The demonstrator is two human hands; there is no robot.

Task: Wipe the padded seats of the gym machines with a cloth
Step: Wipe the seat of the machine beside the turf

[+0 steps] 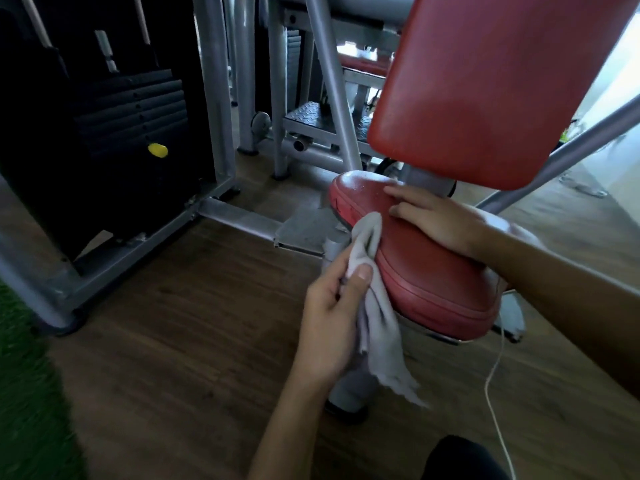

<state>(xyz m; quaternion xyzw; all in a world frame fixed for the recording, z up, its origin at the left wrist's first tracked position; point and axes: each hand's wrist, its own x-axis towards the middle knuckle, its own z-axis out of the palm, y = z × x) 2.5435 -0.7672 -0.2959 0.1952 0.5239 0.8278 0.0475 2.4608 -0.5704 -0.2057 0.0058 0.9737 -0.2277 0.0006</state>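
gripping a pale grey cloth [377,327], the person's left hand [332,317] works at the side of the red padded seat [433,271] of a gym machine. the thumb is pressed flat on top of the bunched fabric and the fingers are wrapped behind it. the cloth lies against the left edge of the seat. its upper fold reaches onto the rim of the cushion. its loose lower end, frayed along the edge, hangs past the underside of the seat in front of the grey post [353,386] that carries it.

the right hand [436,220] grasps nothing. it rests palm down on top of the seat toward the far end, fingers relaxed and touching the vinyl. just above it rises the red backrest pad [485,91], tilted on its grey frame.

to the left, well apart from the seat, stands a black weight stack [128,109] with a yellow pin [157,150] stuck in one of its plates, boxed in by grey steel uprights. a thin white cable [495,393] trails across the brown wooden floor [194,323] on the near right. a strip of green turf [24,375] borders the floor at the far left. further back, another red pad [363,64] shows between the grey bars of a second machine.
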